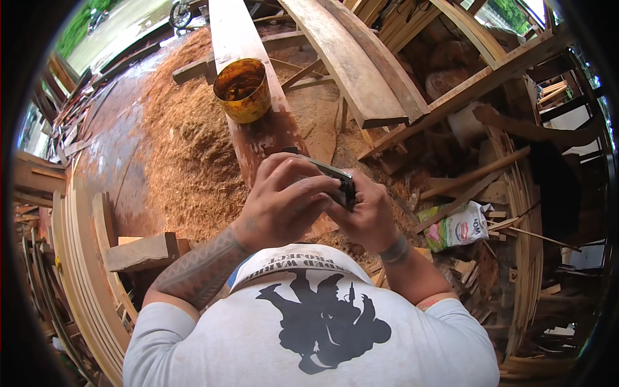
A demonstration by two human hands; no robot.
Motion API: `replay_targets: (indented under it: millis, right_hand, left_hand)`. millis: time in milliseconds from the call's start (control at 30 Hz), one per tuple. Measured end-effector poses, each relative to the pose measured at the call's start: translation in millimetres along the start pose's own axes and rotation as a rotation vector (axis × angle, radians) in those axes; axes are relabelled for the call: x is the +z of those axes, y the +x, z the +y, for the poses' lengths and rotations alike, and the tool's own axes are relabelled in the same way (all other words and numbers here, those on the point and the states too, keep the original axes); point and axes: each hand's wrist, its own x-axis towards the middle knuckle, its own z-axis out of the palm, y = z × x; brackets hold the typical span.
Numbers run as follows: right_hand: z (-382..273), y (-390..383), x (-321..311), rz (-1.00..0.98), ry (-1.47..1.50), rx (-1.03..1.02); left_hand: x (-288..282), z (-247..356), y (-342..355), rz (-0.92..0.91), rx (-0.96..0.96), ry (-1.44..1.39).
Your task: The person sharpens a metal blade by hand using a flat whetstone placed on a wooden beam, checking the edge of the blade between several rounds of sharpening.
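Both my hands are raised in front of my chest, around a small flat dark object (347,187) with a pale top face. My fingers cover much of it, so I cannot make out its kind. My left hand (284,200) grips its left side with the fingers curled over. On the other side my right hand (369,216) closes around its edge. Below and beyond them lies a long plank (242,142), pale at the far end and wet reddish brown nearer me. A yellow tub (248,106) with brown stains inside stands on that plank.
Sawdust (184,142) is heaped left of the plank. Thick boards (351,71) rest on a wooden frame at the far right. A printed plastic bag (454,226) lies among scraps on the right. Stacked strips (84,251) and a short block (143,251) sit at left.
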Motion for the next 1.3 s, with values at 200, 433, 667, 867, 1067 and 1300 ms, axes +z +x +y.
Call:
replay_targets:
  millis: [200,433,667,867,1067,1300]
  right_hand:
    - [-1.8,0.2,0.7,-0.017,0.024,0.033]
    - [1.0,0.3,0.2,-0.021,0.044,0.021]
    - [2.8,1.4,-0.4,-0.012,0.102,0.056]
    - [2.1,2.9,-1.6,-0.007,0.072,0.005]
    - [3.0,4.0,-0.2,0.0,0.124,0.012]
    - [7.1,-1.0,2.1,0.086,0.196,0.005]
  left_hand:
    - [0.6,5.3,6.1,-0.062,0.049,0.006]
    - [1.9,4.5,10.5,-0.084,0.04,-0.062]
    - [3.0,5.6,12.4,-0.045,0.127,-0.001]
    - [3.7,2.6,13.9,-0.004,0.198,-0.012]
    - [7.0,1.8,7.0,0.044,0.093,0.019]
    - [-1.3,12.6,8.3,-0.055,0.181,0.153]
